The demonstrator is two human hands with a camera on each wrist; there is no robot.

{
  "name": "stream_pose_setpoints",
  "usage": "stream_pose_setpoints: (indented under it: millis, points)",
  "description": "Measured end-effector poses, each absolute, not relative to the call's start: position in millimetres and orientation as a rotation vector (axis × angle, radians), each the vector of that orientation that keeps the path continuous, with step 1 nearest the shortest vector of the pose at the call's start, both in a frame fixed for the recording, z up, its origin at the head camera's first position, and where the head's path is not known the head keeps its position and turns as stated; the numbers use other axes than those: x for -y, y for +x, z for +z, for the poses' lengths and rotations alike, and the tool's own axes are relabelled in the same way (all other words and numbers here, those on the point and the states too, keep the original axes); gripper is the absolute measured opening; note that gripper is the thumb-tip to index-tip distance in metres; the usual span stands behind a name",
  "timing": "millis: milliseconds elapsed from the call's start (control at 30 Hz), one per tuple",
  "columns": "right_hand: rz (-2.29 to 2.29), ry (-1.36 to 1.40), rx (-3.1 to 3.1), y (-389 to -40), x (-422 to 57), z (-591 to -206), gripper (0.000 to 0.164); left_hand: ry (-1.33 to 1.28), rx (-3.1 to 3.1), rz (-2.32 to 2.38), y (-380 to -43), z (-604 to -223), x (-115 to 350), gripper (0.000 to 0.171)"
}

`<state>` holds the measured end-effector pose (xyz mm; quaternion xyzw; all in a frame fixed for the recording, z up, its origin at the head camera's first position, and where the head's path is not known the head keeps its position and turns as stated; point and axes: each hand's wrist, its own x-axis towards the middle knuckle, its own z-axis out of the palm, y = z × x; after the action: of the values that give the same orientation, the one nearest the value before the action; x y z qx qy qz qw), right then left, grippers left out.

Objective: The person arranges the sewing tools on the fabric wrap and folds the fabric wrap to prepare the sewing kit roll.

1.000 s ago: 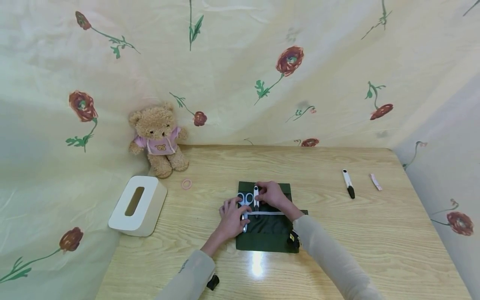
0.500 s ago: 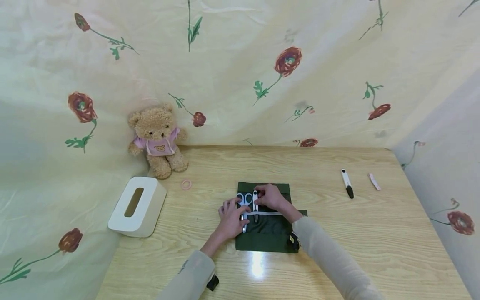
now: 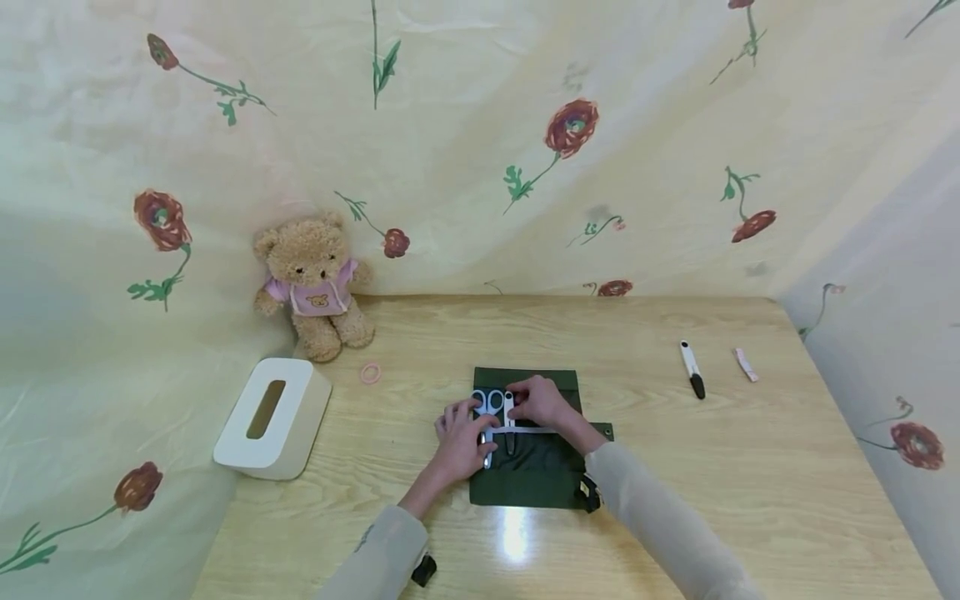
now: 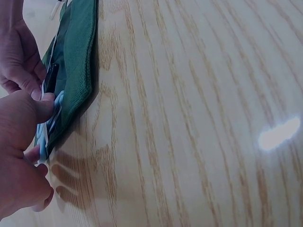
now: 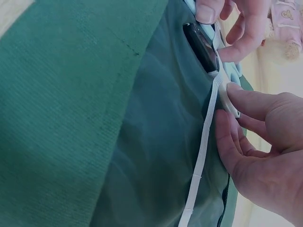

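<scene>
A dark green fabric pouch lies unfolded on the table, with a white elastic strap across it. Light-blue-handled scissors lie under the strap at its left side. My left hand holds the scissors beside the strap, thumb and index finger on either side of it. My right hand pinches the white end of a slim tool. The tool's black end passes beneath the strap, just right of the scissors. The tool's exact kind cannot be made out.
A similar white tool with a black end and a small pale pink strip lie at the right. Leftward are a pink ring, a white tissue box and a teddy bear against the floral cloth.
My right hand has moved slightly toward me, sliding the slim tool further down under the strap. My left hand has stayed on the scissors. The view has shifted slightly.
</scene>
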<state>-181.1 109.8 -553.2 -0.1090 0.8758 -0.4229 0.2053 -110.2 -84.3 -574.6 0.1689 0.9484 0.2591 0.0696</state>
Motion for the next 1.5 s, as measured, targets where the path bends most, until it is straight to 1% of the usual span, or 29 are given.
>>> stream_pose_setpoints:
  millis: [167,833,1300,1500]
  points:
    - [-1.180,-0.314,-2.451,-175,-110,-555,0.045,0.513,-2.855,0.782,-107,-576,85,0.025]
    - [-1.169,-0.301,-2.470,-175,-110,-555,0.044,0.504,-2.852,0.795,-111,-576,85,0.025]
    - [-1.194,-0.330,-2.452,-172,-114,-553,0.039,0.521,-2.849,0.809,-111,-574,84,0.026]
    - [-1.253,-0.385,-2.466,-172,-126,-556,0.034,0.554,-2.879,0.806,-109,-576,85,0.027]
